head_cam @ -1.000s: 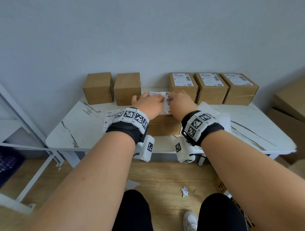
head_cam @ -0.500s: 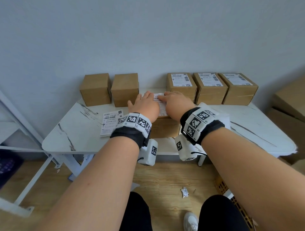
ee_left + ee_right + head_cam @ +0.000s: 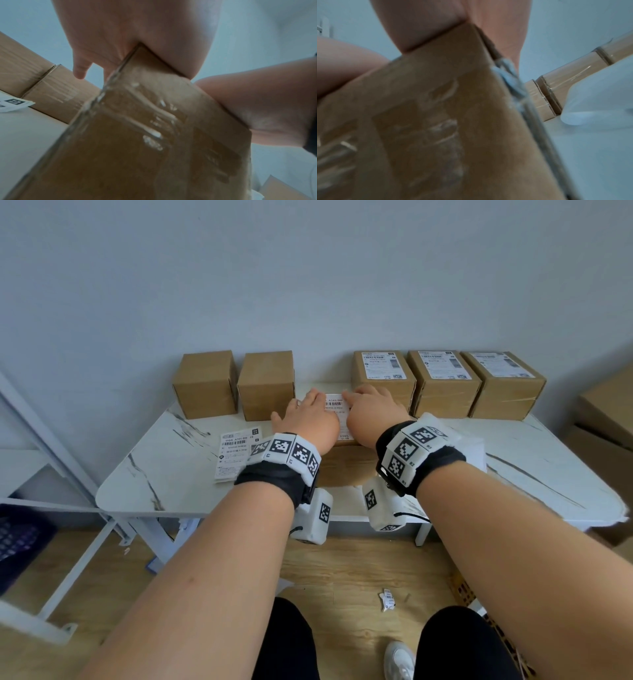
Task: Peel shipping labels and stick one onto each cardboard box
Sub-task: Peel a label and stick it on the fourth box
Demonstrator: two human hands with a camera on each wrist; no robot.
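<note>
A taped cardboard box (image 3: 346,467) stands at the middle of the white marble table (image 3: 164,474), seen close up as the box (image 3: 154,135) and the box (image 3: 436,121) in the wrist views. A white shipping label (image 3: 335,405) lies on its top. My left hand (image 3: 306,419) and right hand (image 3: 371,410) lie flat on the label with straight fingers, palms pressing down. A stack of unpeeled labels (image 3: 236,453) lies left of the box. Two plain boxes (image 3: 205,385) stand at the back left; three labelled boxes (image 3: 442,383) stand at the back right.
White sheets (image 3: 476,450) lie on the table to the right of my right wrist. Larger cardboard cartons (image 3: 606,412) stand at the far right. A white metal frame (image 3: 51,453) is on the left. A crumpled paper scrap (image 3: 387,599) lies on the wooden floor.
Both hands have slid forward over the label and flattened out. More of the label stack shows to the left of my left wrist.
</note>
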